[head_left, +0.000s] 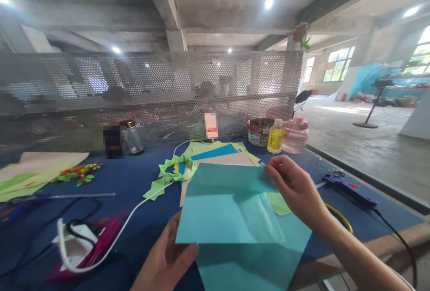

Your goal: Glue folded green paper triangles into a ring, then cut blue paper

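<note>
A sheet of teal paper (221, 210) is held up between my two hands, tilted above the table. My left hand (173, 250) grips its lower left corner, thumb on top and fingers underneath. At the upper right corner, my right hand (292, 183) pinches the sheet between thumb and fingers. Below it lies another teal sheet (248, 266), reaching the table's front edge. Behind the held sheet is a stack of coloured papers, with a blue sheet (215, 151) and a beige one (228, 160) showing. A light green folded paper ring (184, 172) sits left of the stack.
A glue gun (351, 188) with a black cord lies at right. A yellow bottle (275, 136), a pink jug (295, 135) and a round basket (258, 132) stand at the back. A white cable (131, 215) crosses the left side beside a magenta object (104, 241). Perforated panel (151, 89) behind.
</note>
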Motion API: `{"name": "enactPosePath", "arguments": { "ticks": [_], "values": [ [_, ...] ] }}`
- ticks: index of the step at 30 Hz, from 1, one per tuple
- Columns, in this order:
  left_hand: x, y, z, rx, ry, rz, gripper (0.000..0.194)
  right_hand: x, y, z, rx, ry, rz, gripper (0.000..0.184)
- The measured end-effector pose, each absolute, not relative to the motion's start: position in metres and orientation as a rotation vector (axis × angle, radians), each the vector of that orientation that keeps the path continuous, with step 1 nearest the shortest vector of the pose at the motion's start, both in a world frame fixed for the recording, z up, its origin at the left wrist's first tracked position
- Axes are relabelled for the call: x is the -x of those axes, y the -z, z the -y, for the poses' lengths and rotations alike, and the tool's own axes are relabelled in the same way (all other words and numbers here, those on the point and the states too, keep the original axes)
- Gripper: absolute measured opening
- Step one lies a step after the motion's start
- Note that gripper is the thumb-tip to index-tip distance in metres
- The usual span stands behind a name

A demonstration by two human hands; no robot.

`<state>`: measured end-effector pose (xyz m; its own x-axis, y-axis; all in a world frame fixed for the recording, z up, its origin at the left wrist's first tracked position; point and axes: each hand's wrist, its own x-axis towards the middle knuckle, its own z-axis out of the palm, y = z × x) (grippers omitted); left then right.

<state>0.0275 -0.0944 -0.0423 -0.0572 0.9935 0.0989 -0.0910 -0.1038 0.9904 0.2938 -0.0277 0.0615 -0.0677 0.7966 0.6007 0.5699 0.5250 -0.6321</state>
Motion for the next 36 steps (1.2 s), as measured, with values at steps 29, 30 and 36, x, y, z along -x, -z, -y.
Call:
{"name": "enactPosePath", "arguments": {
  "ticks": [29,30,36],
  "values": [
    [-0.018,-0.013,0.072,-0.948,-1.611,-1.366,0.065,-0.301,-0.045,0.022,1.058,-0.647,1.497,0.034],
    [-0.021,-0.015,0.068,-0.997,-1.665,-1.41,0.065,-0.3,-0.045,0.024,1.04,-0.614,1.517,0.032],
    [-0.045,-0.052,0.083,-1.328,-1.911,-1.498,0.05,-0.292,-0.052,0.039,1.004,-0.545,1.534,0.025]
  ]
}}
